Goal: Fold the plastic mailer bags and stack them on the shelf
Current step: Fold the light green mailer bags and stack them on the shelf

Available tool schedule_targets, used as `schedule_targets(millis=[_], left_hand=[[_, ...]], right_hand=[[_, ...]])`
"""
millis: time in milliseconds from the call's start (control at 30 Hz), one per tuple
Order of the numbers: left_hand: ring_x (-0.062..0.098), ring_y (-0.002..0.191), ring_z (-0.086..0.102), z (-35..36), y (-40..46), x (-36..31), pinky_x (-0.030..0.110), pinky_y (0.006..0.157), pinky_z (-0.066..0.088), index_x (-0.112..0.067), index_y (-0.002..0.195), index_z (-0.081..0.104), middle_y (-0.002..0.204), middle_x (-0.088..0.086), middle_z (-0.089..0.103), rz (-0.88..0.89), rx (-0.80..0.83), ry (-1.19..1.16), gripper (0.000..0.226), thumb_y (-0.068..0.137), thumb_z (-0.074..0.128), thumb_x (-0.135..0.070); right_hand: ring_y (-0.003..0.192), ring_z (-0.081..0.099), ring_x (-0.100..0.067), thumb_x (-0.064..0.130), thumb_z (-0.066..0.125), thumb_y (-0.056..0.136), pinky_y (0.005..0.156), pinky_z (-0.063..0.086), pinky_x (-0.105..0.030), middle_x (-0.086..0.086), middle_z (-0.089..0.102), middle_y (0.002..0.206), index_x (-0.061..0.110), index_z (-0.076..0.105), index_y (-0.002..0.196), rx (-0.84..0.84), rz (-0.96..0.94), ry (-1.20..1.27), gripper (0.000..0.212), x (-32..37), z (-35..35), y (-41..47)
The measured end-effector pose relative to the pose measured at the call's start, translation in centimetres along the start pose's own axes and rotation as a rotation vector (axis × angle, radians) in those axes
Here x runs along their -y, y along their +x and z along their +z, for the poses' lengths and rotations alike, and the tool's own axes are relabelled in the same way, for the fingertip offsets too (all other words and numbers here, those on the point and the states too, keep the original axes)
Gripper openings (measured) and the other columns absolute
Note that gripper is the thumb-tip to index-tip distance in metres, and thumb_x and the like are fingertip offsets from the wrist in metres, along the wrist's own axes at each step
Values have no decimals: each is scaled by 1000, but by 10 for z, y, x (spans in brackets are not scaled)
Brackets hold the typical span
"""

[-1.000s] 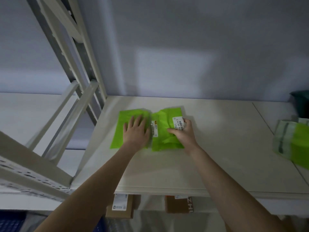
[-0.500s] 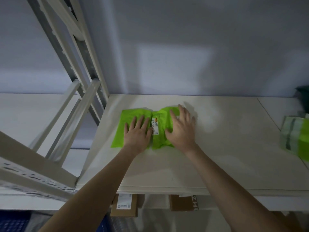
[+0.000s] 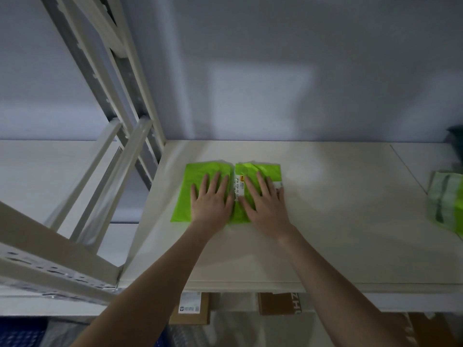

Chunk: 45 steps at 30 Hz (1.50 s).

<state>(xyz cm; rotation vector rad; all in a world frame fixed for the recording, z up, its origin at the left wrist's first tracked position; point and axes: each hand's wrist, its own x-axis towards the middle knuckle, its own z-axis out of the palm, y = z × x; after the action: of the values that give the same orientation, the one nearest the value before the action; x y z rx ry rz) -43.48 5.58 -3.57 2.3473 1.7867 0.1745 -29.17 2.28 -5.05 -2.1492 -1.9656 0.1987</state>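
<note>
both hands flat, fingers spread: left hand (image 3: 211, 204) & right hand (image 3: 265, 209) pressing green mailer bag (image 3: 195, 176) on shelf (image 3: 325, 221).

1. Green mailer bag, left (image 3: 200, 175): bright lime plastic, lying flat on your shelf (image 3: 338, 234), left of its twin, edges touching or nearly so.
2. Green mailer bag, right (image 3: 260, 171): same lime plastic, folded, white printed label along its left edge.
3. Further mailer bags (image 3: 448, 199): pale green bundle at your shelf's far right, blurred.
</note>
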Motion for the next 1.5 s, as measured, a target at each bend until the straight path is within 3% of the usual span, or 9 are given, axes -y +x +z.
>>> schedule_targets(millis=[100,400,467,533,600,967,1167,1500], left_hand=[[19,147,-3,2,2,0,49,116,1,-33,150,9,159,-7,5,2,-8,11,53,99,21,-44],[22,146,-7,-2,5,0,49,116,-3,-26,150,-2,159,-2,-3,19,35,30,55,101,17,-40],[22,146,-11,-4,6,0,48,116,-7,-18,150,-5,159,3,-6,21,42,49,59,100,15,-42],[21,145,-15,-8,7,1,48,115,-12,-16,150,-3,159,5,-8,21,59,73,62,99,14,-46],[19,144,-18,-13,6,1,50,113,-14,-18,151,-2,158,4,-12,26,75,89,63,98,13,-49],[18,143,-21,-44,5,-32,48,113,-14,-19,149,-13,156,1,-21,117,-59,104,66,97,12,-52],[17,146,-12,-52,11,-89,49,117,-3,-21,150,-7,157,-3,-20,177,-93,56,68,96,20,-54],[12,146,-11,-46,24,-242,44,117,-3,-24,150,-4,158,-7,-13,336,-167,-31,66,96,22,-53]], right_hand=[[144,14,-29,66,1,77,112,11,-55,-3,9,159,34,18,148,5,-19,13,80,10,2,-1],[145,7,-33,65,-6,74,110,8,-61,-1,4,159,32,13,150,63,-62,-63,85,16,-2,4],[146,1,-32,64,1,81,111,1,-61,0,2,159,33,12,149,77,-59,-78,76,16,-5,6],[146,-5,-29,61,22,92,111,-4,-60,2,-1,159,34,11,149,106,-54,-40,65,15,-10,9],[146,-6,-27,55,36,93,112,-2,-59,2,-4,159,33,11,150,102,-64,17,66,16,-18,7],[146,-6,-17,55,36,93,114,-5,-52,5,-4,159,30,8,150,-23,-52,22,68,-21,-73,2],[146,0,-17,51,32,95,117,1,-49,2,-1,159,23,9,150,-74,-17,-10,66,-76,-125,-13],[146,7,-17,51,32,96,116,8,-48,1,8,159,24,11,150,-167,103,-100,65,-221,-198,-42]])
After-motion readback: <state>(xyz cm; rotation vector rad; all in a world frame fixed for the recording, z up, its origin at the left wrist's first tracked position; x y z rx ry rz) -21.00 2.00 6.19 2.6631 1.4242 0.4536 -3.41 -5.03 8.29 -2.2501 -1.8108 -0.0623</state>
